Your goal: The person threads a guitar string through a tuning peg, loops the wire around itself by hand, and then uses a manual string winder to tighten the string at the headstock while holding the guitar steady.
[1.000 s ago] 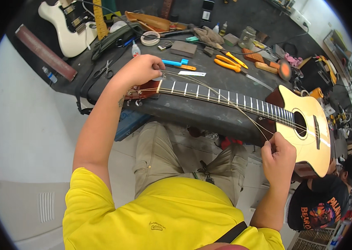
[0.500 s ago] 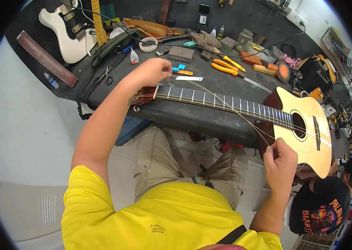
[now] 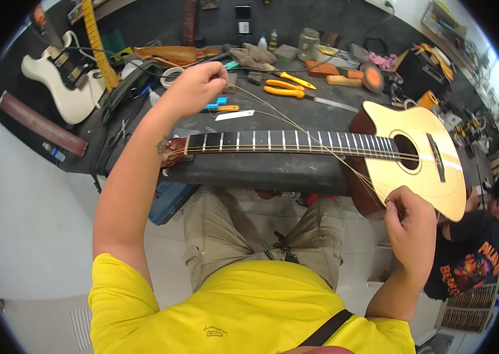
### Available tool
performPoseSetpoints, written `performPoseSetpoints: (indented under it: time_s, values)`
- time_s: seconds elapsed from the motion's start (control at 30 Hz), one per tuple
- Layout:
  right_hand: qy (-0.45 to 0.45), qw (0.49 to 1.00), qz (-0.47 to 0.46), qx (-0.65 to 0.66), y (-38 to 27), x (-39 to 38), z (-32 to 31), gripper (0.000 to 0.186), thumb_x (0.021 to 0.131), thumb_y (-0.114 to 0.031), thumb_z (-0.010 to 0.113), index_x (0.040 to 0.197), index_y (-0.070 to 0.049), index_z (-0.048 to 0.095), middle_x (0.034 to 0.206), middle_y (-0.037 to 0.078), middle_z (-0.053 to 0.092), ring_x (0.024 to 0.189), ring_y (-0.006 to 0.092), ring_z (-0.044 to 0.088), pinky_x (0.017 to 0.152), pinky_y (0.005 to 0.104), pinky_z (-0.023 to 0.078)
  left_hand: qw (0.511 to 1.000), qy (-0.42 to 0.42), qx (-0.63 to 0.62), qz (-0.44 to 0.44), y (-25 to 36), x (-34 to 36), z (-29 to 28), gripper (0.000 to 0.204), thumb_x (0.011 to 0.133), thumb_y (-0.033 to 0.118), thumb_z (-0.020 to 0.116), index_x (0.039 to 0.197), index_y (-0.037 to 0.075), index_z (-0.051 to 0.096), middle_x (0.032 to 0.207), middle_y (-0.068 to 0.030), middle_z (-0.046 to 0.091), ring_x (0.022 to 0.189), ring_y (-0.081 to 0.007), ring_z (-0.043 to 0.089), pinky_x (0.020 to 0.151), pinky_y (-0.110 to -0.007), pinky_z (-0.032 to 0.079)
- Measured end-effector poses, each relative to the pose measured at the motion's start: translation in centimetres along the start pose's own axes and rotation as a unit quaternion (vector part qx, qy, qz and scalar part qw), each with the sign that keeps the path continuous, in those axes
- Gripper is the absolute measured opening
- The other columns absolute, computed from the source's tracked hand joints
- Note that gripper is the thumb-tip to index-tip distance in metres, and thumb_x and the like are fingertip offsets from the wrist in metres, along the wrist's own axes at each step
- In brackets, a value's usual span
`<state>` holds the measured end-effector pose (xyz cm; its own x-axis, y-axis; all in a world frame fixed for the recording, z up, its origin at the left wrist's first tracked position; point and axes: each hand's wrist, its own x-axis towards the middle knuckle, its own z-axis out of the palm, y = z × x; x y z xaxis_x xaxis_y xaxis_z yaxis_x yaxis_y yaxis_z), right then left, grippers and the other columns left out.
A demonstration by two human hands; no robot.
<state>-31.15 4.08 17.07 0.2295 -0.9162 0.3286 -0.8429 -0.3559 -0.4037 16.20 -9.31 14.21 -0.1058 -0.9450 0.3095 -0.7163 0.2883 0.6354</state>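
A dark workbench [image 3: 249,171] runs across the upper part of the view above a pale floor, and an acoustic guitar [image 3: 415,156] lies flat on it, its neck pointing toward the person's left and its light-coloured body toward the right, overhanging the bench's near edge. Beyond the guitar's neck the bench is cluttered: orange-handled pliers [image 3: 288,88] lie just behind the fretboard, a small blue tool [image 3: 217,103] sits nearer the headstock end, and a jar [image 3: 308,42] stands farther back. A white electric guitar body [image 3: 63,88] rests well to the left of the acoustic guitar's headstock. To the right of the guitar's body another person in a black shirt [image 3: 468,259] is seated. The left hand [image 3: 193,88] hovers above the bench just behind the headstock end of the guitar, fingers pinched closed on one end of a thin guitar string [image 3: 320,147]. The string runs slantwise across the fretboard toward the guitar's lower bout, where the right hand [image 3: 409,227], held just in front of the body and off the bench edge, is curled closed around its other end.
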Motion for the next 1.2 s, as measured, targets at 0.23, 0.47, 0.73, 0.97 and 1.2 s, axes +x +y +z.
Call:
performPoseSetpoints:
  time_s: [0.23, 0.47, 0.73, 0.97, 1.2]
  values:
    - [-0.089, 0.995, 0.033, -0.014, 0.5, -1.2, -2.6, 0.01, 0.086, -0.006, 0.076, 0.095, -0.003, 0.071, 0.076, 0.015, 0.071, 0.071, 0.0354, 0.07, 0.068, 0.0453, 0.053, 0.985, -0.024, -0.165, -0.04, 2.3, 2.7, 3.4, 0.013, 0.108, 0.009, 0.061, 0.111, 0.0, 0.07, 0.099, -0.0033, 0.073, 0.096, -0.0119, 0.069, 0.09, -0.03, 0.058]
    - [-0.136, 0.988, -0.018, -0.072, 1.6, -1.7, -3.0, 0.017, 0.085, -0.008, 0.079, 0.099, -0.005, 0.071, 0.077, 0.012, 0.072, 0.073, 0.0346, 0.072, 0.07, 0.0455, 0.054, 0.986, -0.086, -0.141, -0.016, 3.8, 4.4, 6.5, 0.014, 0.112, 0.012, 0.063, 0.116, 0.001, 0.072, 0.098, -0.0024, 0.073, 0.095, -0.01, 0.068, 0.091, -0.03, 0.056]
    - [-0.03, 0.995, -0.028, -0.092, 1.2, -1.9, -6.2, 0.025, 0.082, -0.009, 0.084, 0.102, -0.004, 0.071, 0.085, 0.011, 0.07, 0.079, 0.031, 0.067, 0.074, 0.0423, 0.053, 0.974, -0.099, -0.206, -0.009, 5.9, 3.8, 6.5, 0.018, 0.114, 0.013, 0.064, 0.124, 0.002, 0.075, 0.104, -0.0031, 0.077, 0.102, -0.011, 0.072, 0.096, -0.031, 0.058]
    - [0.156, 0.961, -0.13, -0.19, -3.6, -1.0, -4.9, 0.023, 0.077, -0.003, 0.077, 0.097, -0.005, 0.068, 0.096, 0.011, 0.064, 0.096, 0.0344, 0.066, 0.091, 0.0445, 0.05, 0.992, -0.031, -0.114, 0.045, 6.4, 1.9, 5.1, 0.018, 0.113, 0.012, 0.064, 0.123, 0.0, 0.075, 0.103, -0.0041, 0.078, 0.1, -0.0124, 0.074, 0.094, -0.03, 0.059]
    - [0.017, 0.986, -0.169, 0.001, -5.9, 1.1, 0.6, 0.023, 0.083, -0.008, 0.079, 0.101, -0.003, 0.066, 0.105, 0.014, 0.068, 0.105, 0.0365, 0.066, 0.095, 0.0468, 0.051, 0.99, 0.026, -0.132, 0.051, 6.0, -0.8, 3.1, 0.018, 0.111, 0.011, 0.064, 0.12, 0.0, 0.075, 0.101, -0.0061, 0.08, 0.099, -0.0131, 0.077, 0.092, -0.03, 0.061]
